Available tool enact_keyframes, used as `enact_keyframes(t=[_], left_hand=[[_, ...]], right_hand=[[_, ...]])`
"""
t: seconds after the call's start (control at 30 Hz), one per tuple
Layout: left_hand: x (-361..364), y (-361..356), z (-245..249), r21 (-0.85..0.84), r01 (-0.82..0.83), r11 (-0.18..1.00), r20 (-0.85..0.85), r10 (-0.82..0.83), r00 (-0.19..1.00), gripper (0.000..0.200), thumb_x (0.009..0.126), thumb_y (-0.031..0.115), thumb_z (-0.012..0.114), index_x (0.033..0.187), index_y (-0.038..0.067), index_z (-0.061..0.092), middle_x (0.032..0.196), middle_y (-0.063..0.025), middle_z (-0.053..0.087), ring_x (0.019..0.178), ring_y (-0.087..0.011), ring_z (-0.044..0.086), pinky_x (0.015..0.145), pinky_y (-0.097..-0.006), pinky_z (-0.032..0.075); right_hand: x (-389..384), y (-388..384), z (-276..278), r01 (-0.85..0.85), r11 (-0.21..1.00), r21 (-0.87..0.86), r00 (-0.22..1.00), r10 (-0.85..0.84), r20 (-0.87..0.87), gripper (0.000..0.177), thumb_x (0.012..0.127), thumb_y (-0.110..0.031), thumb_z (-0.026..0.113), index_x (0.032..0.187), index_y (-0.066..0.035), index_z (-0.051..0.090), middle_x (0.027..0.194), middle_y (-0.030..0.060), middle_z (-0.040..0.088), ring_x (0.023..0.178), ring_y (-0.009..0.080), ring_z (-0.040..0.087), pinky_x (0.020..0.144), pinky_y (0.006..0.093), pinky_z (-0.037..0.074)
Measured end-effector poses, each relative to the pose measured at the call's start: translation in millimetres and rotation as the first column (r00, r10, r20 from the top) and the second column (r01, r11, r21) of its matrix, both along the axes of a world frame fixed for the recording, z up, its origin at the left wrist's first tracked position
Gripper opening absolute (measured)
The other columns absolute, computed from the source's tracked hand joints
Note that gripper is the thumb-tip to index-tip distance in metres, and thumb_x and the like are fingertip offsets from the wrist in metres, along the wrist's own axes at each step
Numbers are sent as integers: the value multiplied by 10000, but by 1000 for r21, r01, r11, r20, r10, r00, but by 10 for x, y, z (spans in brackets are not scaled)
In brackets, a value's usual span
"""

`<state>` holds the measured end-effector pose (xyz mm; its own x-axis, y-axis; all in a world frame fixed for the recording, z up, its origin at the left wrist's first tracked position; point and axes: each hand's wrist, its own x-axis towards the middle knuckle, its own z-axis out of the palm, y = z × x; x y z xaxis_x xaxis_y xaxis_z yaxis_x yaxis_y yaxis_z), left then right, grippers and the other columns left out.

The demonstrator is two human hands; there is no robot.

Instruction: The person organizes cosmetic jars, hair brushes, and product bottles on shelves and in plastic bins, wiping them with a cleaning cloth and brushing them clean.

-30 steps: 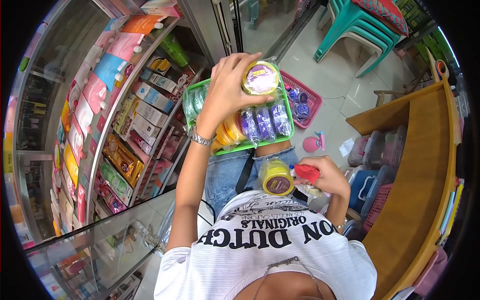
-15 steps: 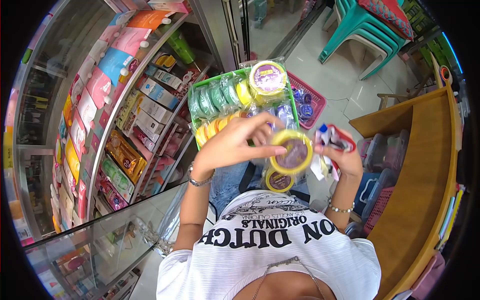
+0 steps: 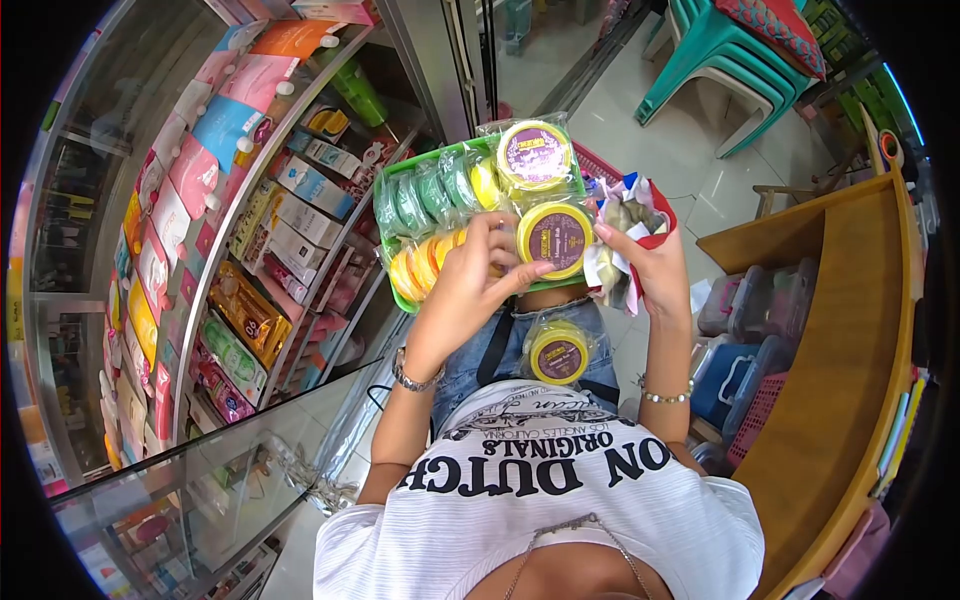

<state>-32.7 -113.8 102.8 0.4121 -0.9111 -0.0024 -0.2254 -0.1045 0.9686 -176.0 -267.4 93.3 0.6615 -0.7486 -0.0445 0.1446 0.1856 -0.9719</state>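
My left hand (image 3: 475, 270) grips a round yellow-rimmed tub of massage rub (image 3: 556, 240) with a purple label, thumb along its lower left edge. My right hand (image 3: 648, 258) is closed on a crumpled white, red and blue cloth (image 3: 625, 215), its thumb close to the tub's right edge. Beneath both hands is a green basket (image 3: 398, 297) with plastic-wrapped green tubs (image 3: 430, 195), orange-yellow tubs (image 3: 425, 260) and another purple-labelled tub (image 3: 535, 155) lying flat. On my lap rests a similar wrapped tub (image 3: 560, 355).
Glass-fronted shelves (image 3: 290, 200) packed with cosmetics stand at the left. A pink basket (image 3: 600, 168) is partly hidden behind the green one. To the right are a wooden desk (image 3: 830, 330), plastic bins (image 3: 735, 370) and stacked green stools (image 3: 725, 60).
The tub has moved up and away from me, over the green basket, label facing up. The cloth has come up beside it. The tub on my lap now shows fully.
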Motion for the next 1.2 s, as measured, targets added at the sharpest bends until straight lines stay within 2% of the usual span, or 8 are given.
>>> enact_keyframes(t=[0.4, 0.5, 0.57, 0.67, 0.8, 0.97, 1.1, 1.2], left_hand=[[-100, 161, 376, -166, -115, 979, 708, 200, 678, 549, 677, 124, 704, 1137, -14, 437, 919, -143, 528, 784, -307, 554, 691, -381, 460], [-174, 373, 294, 98, 81, 992, 516, -120, 848, 478, 696, 171, 704, 1082, -4, 484, 867, -127, 560, 714, -279, 563, 647, -362, 469], [-265, 485, 180, 206, 202, 957, 368, -267, 890, 446, 705, 195, 705, 1055, 0, 507, 842, -118, 576, 679, -265, 567, 626, -352, 473], [-401, 598, -146, 362, 294, 884, 258, -398, 880, 367, 751, 261, 670, 966, 3, 521, 710, -121, 596, 610, -246, 586, 566, -326, 465], [-505, 524, -444, 459, 189, 868, 54, -239, 969, 348, 772, 298, 651, 884, 2, 508, 639, -121, 598, 555, -237, 596, 511, -319, 448], [-513, 531, -424, 428, 98, 899, 194, -197, 961, 322, 755, 267, 675, 831, 8, 499, 521, -73, 539, 452, -206, 539, 462, -304, 418], [-293, 522, -39, 296, 164, 941, 153, -216, 964, 314, 730, 233, 700, 839, 18, 499, 543, -54, 523, 424, -172, 482, 433, -276, 392], [-117, 417, 119, -31, -95, 995, 385, 100, 918, 368, 676, 229, 738, 918, 48, 529, 746, -70, 555, 611, -174, 514, 556, -281, 419]], right_hand=[[-65, -28, 71, 119, 945, -306, 978, -165, -129, 343, 745, -57, 676, 1037, 17, 510, 897, 37, 601, 810, 99, 562, 722, 228, 451], [-381, -24, 128, 71, 964, -256, 967, -130, -221, 296, 755, -64, 665, 1005, 17, 528, 890, 34, 606, 792, 90, 559, 704, 224, 450], [-619, -45, 111, -397, 875, -277, 827, 210, -522, 278, 731, -92, 684, 955, 10, 555, 892, 59, 614, 757, 122, 577, 684, 239, 449], [-748, 47, -3, -629, 753, -195, 681, 411, -606, 316, 706, -160, 704, 957, -18, 575, 866, 92, 606, 741, 180, 588, 687, 275, 450], [-748, 242, -142, -644, 716, -271, 669, 355, -653, 352, 670, -175, 728, 954, -27, 582, 797, 107, 589, 705, 224, 584, 666, 294, 445], [-721, 400, -232, -570, 696, -436, 716, 160, -680, 362, 622, -148, 746, 931, -34, 596, 740, 109, 572, 688, 246, 572, 651, 301, 442], [-724, 354, -188, -609, 707, -360, 674, 222, -705, 329, 608, -155, 717, 906, -64, 610, 717, 113, 567, 668, 288, 568, 631, 329, 436], [-715, 345, -193, -607, 718, -342, 674, 236, -700, 310, 596, -131, 714, 879, -58, 614, 721, 117, 575, 666, 292, 568, 624, 325, 437]])
